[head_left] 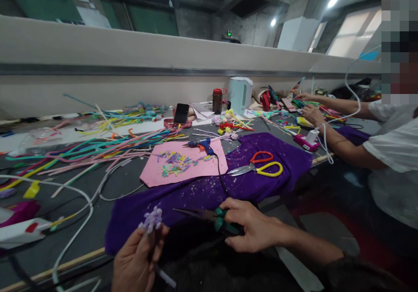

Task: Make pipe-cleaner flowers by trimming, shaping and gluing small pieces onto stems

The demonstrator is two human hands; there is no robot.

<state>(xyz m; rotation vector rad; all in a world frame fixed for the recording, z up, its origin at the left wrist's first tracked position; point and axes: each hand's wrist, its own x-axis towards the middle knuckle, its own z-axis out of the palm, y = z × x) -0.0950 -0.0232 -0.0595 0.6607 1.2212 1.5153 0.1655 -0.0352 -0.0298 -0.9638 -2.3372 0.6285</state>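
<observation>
Pinched in the fingers of my left hand (139, 253) is a lilac pipe-cleaner flower (153, 219), its fuzzy stem hanging below the palm. My right hand (250, 226) is wrapped round the green handles of long-nosed pliers (199, 214), whose dark jaws point left toward the flower without touching it. Beyond both hands lies a purple cloth (196, 196) dotted with small scraps. On it rest scissors (256, 167) with one red and one yellow handle. A pink sheet (150, 170) carries short cut pipe-cleaner pieces (174, 161) and a blue glue gun (202, 145).
Long pipe cleaners (107, 146) spread over the table's left side, with white cables (89, 200) and a power strip (22, 235) nearer me. A phone (181, 113), brown bottle (217, 101) and pale kettle (241, 94) stand at the back. A co-worker's hands (311, 113) are at the right.
</observation>
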